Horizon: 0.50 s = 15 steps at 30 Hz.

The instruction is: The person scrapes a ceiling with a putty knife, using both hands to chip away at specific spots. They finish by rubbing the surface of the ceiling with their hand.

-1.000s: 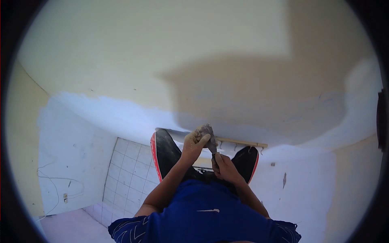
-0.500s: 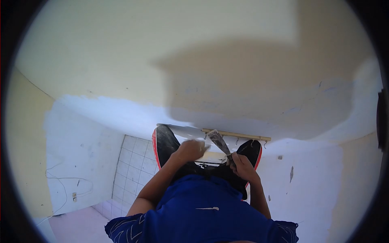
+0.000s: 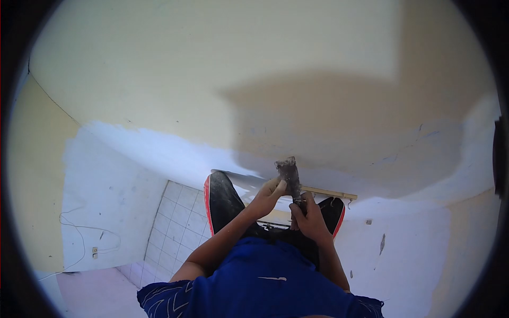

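Observation:
A putty knife (image 3: 289, 174) with a dark, smeared metal blade is held up in front of my lap, its wide edge pointing toward the wall. My right hand (image 3: 312, 218) is closed around its handle. On the blade rests the thumb of my left hand (image 3: 271, 195), pinching it from the left side; the fingers behind the blade are hidden. Below both hands are my legs in black trousers (image 3: 222, 196) with red side stripes.
A wall (image 3: 175, 79), cream above and whitish below, rises ahead with a broad shadow on it. A wooden rail with hooks (image 3: 331, 193) sits by my right knee. White tiles (image 3: 177, 214), a socket (image 3: 95, 252) and a loose cable (image 3: 82, 241) are at left.
My left hand has moved right and up from beside the putty knife onto its blade. The knife has turned more upright. The view has shifted slightly.

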Each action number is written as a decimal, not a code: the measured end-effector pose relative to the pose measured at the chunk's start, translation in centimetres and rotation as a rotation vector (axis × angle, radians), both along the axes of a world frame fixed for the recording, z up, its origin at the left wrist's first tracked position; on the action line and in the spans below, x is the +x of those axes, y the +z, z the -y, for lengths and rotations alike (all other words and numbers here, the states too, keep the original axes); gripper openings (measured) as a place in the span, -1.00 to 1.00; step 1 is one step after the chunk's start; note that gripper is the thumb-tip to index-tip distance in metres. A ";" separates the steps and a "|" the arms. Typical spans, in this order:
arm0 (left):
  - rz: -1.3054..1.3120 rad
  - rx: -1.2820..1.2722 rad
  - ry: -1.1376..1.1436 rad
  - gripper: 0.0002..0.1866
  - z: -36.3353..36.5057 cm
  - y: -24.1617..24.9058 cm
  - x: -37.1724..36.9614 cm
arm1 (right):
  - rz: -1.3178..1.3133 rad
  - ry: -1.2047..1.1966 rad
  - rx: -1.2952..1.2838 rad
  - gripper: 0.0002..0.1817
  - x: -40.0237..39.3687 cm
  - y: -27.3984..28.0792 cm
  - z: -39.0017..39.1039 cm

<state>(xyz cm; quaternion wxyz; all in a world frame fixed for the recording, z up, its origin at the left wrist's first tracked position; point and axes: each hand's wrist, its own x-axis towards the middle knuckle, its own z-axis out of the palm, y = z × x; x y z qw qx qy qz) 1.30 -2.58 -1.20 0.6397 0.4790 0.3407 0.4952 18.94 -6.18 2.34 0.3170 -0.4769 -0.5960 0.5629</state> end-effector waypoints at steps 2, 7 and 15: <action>0.045 0.012 0.034 -0.60 -0.8 1.1 0.1 | 0.023 -0.022 0.021 -0.68 -0.8 1.3 -0.3; 0.136 0.005 0.122 -0.60 -1.5 2.9 1.2 | 0.071 -0.099 0.318 -0.71 -2.4 0.3 -0.7; -0.053 0.016 0.421 -0.57 -2.1 6.5 2.1 | 0.041 -0.268 0.489 -0.84 -5.6 0.6 -0.8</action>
